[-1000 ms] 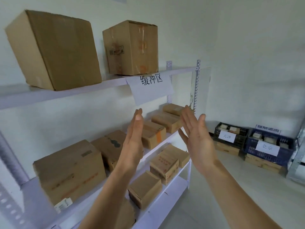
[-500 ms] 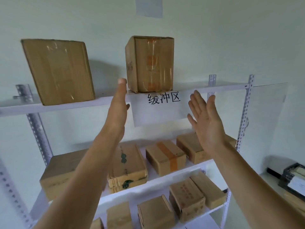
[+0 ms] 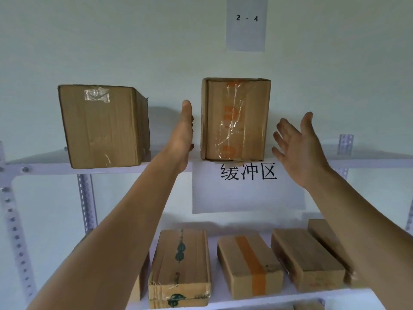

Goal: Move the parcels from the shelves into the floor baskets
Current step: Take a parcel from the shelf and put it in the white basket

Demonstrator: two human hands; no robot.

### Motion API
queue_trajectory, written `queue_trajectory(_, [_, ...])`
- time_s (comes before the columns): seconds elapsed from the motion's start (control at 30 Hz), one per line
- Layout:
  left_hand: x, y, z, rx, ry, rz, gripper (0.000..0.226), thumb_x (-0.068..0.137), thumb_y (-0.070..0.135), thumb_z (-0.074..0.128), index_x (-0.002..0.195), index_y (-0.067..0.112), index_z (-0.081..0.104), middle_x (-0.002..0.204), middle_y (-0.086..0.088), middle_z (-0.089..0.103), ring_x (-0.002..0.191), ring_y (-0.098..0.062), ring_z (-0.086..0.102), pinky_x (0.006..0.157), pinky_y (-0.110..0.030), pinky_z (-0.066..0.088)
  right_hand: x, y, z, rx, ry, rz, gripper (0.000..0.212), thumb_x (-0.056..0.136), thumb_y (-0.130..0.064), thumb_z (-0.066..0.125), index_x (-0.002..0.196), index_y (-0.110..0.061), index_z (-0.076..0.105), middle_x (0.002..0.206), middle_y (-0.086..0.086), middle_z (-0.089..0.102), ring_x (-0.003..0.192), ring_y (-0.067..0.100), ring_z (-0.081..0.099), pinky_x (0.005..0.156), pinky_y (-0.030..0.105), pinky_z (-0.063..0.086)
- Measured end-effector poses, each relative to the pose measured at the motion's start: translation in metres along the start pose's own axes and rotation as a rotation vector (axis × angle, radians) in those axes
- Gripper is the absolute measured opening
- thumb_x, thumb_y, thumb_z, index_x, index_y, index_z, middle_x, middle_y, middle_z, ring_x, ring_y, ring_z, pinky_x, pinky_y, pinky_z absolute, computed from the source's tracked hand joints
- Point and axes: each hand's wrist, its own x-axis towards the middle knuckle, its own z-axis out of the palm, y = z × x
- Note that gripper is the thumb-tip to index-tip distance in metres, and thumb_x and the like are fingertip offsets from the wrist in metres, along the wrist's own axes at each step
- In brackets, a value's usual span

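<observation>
A pale greenish-white wall (image 3: 111, 41) lies in soft, even light. The white upper shelf (image 3: 368, 163) spans the view. Above it a paper sheet (image 3: 247, 36) marked "2 - 4" is stuck on the wall. A white sign (image 3: 248, 195) with black characters hangs from its front edge. Below it are perforated metal uprights (image 3: 86, 198) and a lower shelf (image 3: 288, 300).

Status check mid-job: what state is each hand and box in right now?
left hand: open, flat, close beside the left side of the taped box; contact unclear.
right hand: open, fingers spread, clear of that box's right side.
taped box: upright on the top shelf, closed, not held.
large box: on the top shelf, closed, untouched.
</observation>
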Motion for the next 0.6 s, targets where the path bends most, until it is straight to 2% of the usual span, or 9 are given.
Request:
queue_trajectory(0.07, [0.018, 0.004, 0.001, 0.021, 0.020, -0.026, 0.094, 0.101, 0.084, 0.023, 0.169, 0.021, 0.032, 0.176, 0.001, 0.031, 0.162, -0.020, 0.030, 0.131, -0.050, 0.027, 0.024, -0.004, 0.001, -0.006, -0.005, 0.043, 0.090, 0.101, -0.079, 0.015, 0.167, -0.020, 0.028, 0.175, -0.001, 0.028, 0.160, 0.017, 0.029, 0.131, 0.048, 0.022])
queue_trajectory(0.13, [0.033, 0.007, 0.003, 0.059, 0.004, -0.047, 0.098, 0.099, 0.087, 0.021, 0.170, 0.020, 0.032, 0.176, 0.000, 0.033, 0.161, -0.019, 0.032, 0.131, -0.051, 0.026, 0.046, -0.006, 0.002, -0.030, -0.011, 0.103, 0.094, 0.098, -0.084, 0.017, 0.162, -0.019, 0.042, 0.163, 0.002, 0.049, 0.149, 0.020, 0.047, 0.125, 0.047, 0.035])
queue_trajectory(0.2, [0.044, 0.010, 0.004, 0.103, -0.039, -0.059, 0.100, 0.098, 0.088, 0.017, 0.170, 0.019, 0.031, 0.174, -0.001, 0.037, 0.159, -0.020, 0.035, 0.131, -0.052, 0.021, 0.061, -0.009, 0.004, -0.093, -0.025, 0.151, 0.098, 0.095, -0.088, 0.018, 0.145, -0.017, 0.063, 0.127, 0.004, 0.072, 0.116, 0.020, 0.069, 0.107, 0.042, 0.052])
queue_trajectory(0.23, [0.049, 0.011, 0.005, 0.122, -0.066, -0.066, 0.102, 0.098, 0.088, 0.016, 0.168, 0.018, 0.035, 0.170, -0.002, 0.044, 0.157, -0.022, 0.040, 0.131, -0.052, 0.021, 0.066, -0.011, 0.006, -0.137, -0.042, 0.176, 0.100, 0.093, -0.090, 0.018, 0.133, -0.016, 0.072, 0.111, 0.005, 0.076, 0.101, 0.020, 0.073, 0.097, 0.041, 0.058])
queue_trajectory(0.3, [0.055, 0.012, 0.007, 0.130, -0.097, -0.082, 0.100, 0.097, 0.089, 0.016, 0.155, 0.017, 0.054, 0.151, -0.002, 0.063, 0.145, -0.022, 0.052, 0.131, -0.053, 0.024, 0.073, -0.014, 0.009, -0.205, -0.067, 0.217, 0.103, 0.090, -0.093, 0.015, 0.117, -0.016, 0.078, 0.104, 0.007, 0.081, 0.090, 0.022, 0.080, 0.083, 0.042, 0.062])
queue_trajectory(0.37, [0.058, 0.013, 0.009, 0.106, -0.096, -0.072, 0.093, 0.098, 0.088, 0.017, 0.135, 0.018, 0.066, 0.133, -0.002, 0.071, 0.129, -0.020, 0.061, 0.130, -0.054, 0.027, 0.076, -0.017, 0.009, -0.222, -0.074, 0.215, 0.104, 0.088, -0.094, 0.015, 0.113, -0.017, 0.080, 0.109, 0.011, 0.082, 0.095, 0.025, 0.081, 0.078, 0.042, 0.063])
queue_trajectory(0.43, [0.057, 0.016, 0.008, 0.065, -0.097, -0.035, 0.091, 0.099, 0.087, 0.016, 0.132, 0.017, 0.064, 0.129, -0.001, 0.071, 0.121, -0.016, 0.063, 0.130, -0.053, 0.026, 0.078, -0.020, 0.007, -0.197, -0.077, 0.176, 0.102, 0.088, -0.095, 0.015, 0.112, -0.020, 0.081, 0.115, 0.012, 0.081, 0.105, 0.028, 0.079, 0.078, 0.043, 0.064])
queue_trajectory(0.5, [0.055, 0.022, 0.007, 0.023, -0.103, 0.024, 0.099, 0.099, 0.087, 0.014, 0.151, 0.014, 0.057, 0.142, -0.003, 0.068, 0.135, -0.020, 0.060, 0.132, -0.053, 0.025, 0.080, -0.023, 0.004, -0.117, -0.083, 0.127, 0.100, 0.088, -0.094, 0.015, 0.116, -0.022, 0.079, 0.127, 0.014, 0.076, 0.118, 0.030, 0.073, 0.090, 0.048, 0.063])
queue_trajectory(0.6, [0.049, 0.033, 0.007, -0.049, -0.116, 0.112, 0.095, 0.100, 0.085, 0.011, 0.150, 0.019, 0.059, 0.147, -0.005, 0.067, 0.144, -0.022, 0.056, 0.132, -0.054, 0.023, 0.082, -0.028, 0.003, 0.057, -0.124, 0.056, 0.097, 0.090, -0.092, 0.017, 0.128, -0.021, 0.071, 0.150, 0.013, 0.060, 0.135, 0.033, 0.062, 0.113, 0.056, 0.048])
